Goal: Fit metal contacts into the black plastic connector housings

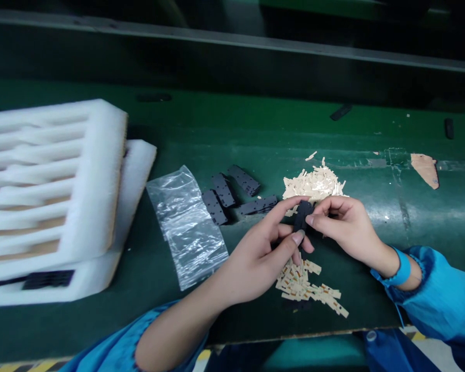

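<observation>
My left hand (261, 253) grips a small black plastic plate (303, 214) between thumb and fingers, holding it upright above the table. The thumb and bent fingers of my right hand (343, 222) pinch at its upper right edge; whether a small piece sits in that pinch is hidden. Behind the hands lies a heap of small cream-coloured strips (313, 182). Below them is a looser pile of cream pieces with orange-brown marks (306, 284). Several more black plastic plates (243, 180) lie left of the heap, some stacked.
A clear plastic bag (189, 227) lies flat left of the plates. White foam trays (101, 181) are stacked at the left, the lower one holding dark parts. Farther back are a torn brown cardboard piece (425, 169) and loose black pieces (341, 112). The green table (248, 320) ends near my body.
</observation>
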`<state>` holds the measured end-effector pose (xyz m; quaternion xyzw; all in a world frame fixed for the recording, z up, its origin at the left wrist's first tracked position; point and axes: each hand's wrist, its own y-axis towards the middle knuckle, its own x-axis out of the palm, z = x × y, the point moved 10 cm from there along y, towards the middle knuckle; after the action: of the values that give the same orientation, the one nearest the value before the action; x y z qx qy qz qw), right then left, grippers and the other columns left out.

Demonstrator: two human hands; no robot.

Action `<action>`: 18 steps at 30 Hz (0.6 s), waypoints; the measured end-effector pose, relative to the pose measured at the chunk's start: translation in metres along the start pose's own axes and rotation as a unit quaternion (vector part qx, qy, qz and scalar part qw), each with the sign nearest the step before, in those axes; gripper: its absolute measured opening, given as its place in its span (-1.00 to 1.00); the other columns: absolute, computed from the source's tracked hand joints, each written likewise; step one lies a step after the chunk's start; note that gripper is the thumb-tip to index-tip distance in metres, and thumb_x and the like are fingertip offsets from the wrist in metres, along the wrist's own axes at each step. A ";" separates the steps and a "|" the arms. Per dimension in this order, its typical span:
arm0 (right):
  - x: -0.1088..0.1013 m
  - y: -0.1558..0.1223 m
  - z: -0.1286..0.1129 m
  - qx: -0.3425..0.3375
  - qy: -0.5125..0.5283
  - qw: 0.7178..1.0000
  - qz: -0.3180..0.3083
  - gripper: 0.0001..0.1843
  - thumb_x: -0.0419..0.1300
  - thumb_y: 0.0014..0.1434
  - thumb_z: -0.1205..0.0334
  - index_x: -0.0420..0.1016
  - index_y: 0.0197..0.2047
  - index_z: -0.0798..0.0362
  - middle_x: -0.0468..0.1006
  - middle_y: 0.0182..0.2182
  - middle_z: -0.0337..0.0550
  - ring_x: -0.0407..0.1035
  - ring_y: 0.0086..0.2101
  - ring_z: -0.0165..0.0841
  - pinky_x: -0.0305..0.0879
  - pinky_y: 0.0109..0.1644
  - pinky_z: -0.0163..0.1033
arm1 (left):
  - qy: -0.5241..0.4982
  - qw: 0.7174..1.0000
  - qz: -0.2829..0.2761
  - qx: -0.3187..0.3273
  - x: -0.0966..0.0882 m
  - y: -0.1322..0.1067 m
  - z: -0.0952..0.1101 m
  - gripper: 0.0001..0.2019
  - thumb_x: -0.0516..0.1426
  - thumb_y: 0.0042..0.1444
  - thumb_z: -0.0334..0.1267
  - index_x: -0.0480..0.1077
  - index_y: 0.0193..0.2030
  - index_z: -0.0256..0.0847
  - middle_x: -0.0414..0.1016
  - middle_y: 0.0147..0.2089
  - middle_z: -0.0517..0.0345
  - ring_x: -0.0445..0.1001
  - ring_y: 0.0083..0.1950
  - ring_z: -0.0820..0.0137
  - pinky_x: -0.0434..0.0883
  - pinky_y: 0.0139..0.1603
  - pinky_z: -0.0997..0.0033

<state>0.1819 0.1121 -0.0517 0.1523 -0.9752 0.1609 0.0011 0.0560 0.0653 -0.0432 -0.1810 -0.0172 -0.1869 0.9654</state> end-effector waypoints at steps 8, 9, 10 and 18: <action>0.000 -0.001 -0.001 -0.004 -0.002 1.000 0.006 -0.79 0.42 0.05 0.15 0.52 -0.49 0.03 0.50 -0.58 -0.30 0.28 -0.53 -0.45 0.24 -0.41 -0.27 | 0.002 1.000 0.001 -0.008 -0.001 -0.001 0.000 -0.44 0.08 0.40 -0.29 0.08 0.48 -0.23 0.63 -0.27 0.11 0.57 -0.38 0.39 0.53 -0.28 0.35; 0.000 -0.001 -0.001 -0.005 -0.003 1.000 0.009 -0.79 0.42 0.05 0.15 0.52 -0.49 0.03 0.50 -0.58 -0.30 0.28 -0.53 -0.45 0.23 -0.42 -0.27 | 0.001 1.000 0.001 -0.008 -0.001 -0.001 0.000 -0.44 0.08 0.41 -0.29 0.07 0.49 -0.23 0.63 -0.27 0.11 0.57 -0.38 0.39 0.53 -0.28 0.35; 0.000 -0.001 -0.001 -0.008 -0.006 1.000 0.012 -0.79 0.42 0.05 0.15 0.52 -0.49 0.03 0.50 -0.57 -0.29 0.29 -0.53 -0.45 0.24 -0.41 -0.27 | 0.000 1.000 0.001 -0.009 -0.001 -0.001 0.000 -0.44 0.08 0.41 -0.29 0.07 0.49 -0.23 0.63 -0.27 0.11 0.57 -0.38 0.39 0.53 -0.28 0.36; -0.001 -0.006 -0.003 -0.038 -0.066 0.997 0.029 -0.78 0.42 0.09 0.15 0.45 -0.35 -0.01 0.43 -0.55 -0.34 0.28 -0.50 -0.41 0.20 -0.44 -0.28 | -0.026 1.000 0.009 -0.002 -0.002 0.000 -0.003 -0.43 0.13 0.37 -0.29 0.12 0.47 -0.22 0.60 -0.33 0.18 0.56 -0.41 0.40 0.52 -0.32 0.39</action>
<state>0.1850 0.1078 -0.0464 0.1340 -0.9825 0.1138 -0.0621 0.0536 0.0649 -0.0460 -0.1878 -0.0403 -0.1736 0.9659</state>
